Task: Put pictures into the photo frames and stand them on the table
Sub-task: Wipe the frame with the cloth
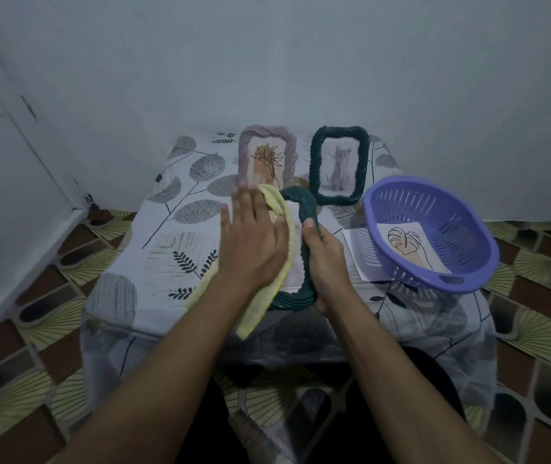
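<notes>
A dark green photo frame (304, 209) is tilted up in the middle of the table. My right hand (326, 259) grips its right edge, thumb on the front. My left hand (250, 239) lies flat with straight fingers on a yellow cloth (284, 236), pressing it against the frame's front. At the back, a pale pink frame (267, 139) with a plant drawing and a second dark green frame (339, 165) with a cat picture stand upright against the wall. A leaf picture (408, 242) lies in the purple basket.
The purple basket (434, 272) sits tilted at the table's right, on a white sheet (357, 249). The table wears a leaf-patterned cloth (166, 249). A white wall stands right behind it, and patterned floor tiles surround it.
</notes>
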### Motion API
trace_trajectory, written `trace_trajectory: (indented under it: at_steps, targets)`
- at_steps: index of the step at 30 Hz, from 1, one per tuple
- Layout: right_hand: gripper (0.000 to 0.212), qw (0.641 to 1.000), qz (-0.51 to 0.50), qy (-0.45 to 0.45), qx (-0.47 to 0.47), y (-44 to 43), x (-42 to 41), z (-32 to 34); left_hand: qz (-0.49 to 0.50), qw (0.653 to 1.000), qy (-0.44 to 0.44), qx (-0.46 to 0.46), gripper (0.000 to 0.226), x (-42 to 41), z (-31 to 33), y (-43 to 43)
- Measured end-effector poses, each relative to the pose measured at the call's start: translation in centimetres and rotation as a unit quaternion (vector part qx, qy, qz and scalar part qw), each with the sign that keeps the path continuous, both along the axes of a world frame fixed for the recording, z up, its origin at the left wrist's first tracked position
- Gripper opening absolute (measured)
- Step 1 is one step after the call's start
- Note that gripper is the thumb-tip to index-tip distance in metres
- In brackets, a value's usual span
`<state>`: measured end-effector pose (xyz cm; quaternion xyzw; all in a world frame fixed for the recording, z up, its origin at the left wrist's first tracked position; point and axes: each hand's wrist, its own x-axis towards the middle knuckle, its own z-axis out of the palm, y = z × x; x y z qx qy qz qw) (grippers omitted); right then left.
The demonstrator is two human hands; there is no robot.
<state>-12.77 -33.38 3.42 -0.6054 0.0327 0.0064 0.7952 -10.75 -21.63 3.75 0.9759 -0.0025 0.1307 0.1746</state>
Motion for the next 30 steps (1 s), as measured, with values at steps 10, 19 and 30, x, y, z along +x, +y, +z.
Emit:
trace_trajectory:
  at_steps: [10, 19, 30]
  targets:
    - [0.037, 0.999, -0.019, 0.02, 0.038, -3.0, 1.0, 0.5, -0.24, 0.97, -0.02, 0.018, 0.065, -2.3, -4.2, 2.6]
    - [0.03, 0.997, 0.007, 0.036, 0.066, -0.5, -0.5, -0.3, 0.021, 0.982, 0.019, -0.185, 0.066, 1.0, -0.4, 1.2]
    - [0.035, 0.996, -0.065, 0.047, 0.028, -2.0, 0.7, -0.2, -0.221, 0.969, 0.013, 0.108, 0.076, -4.2, -3.3, -0.8]
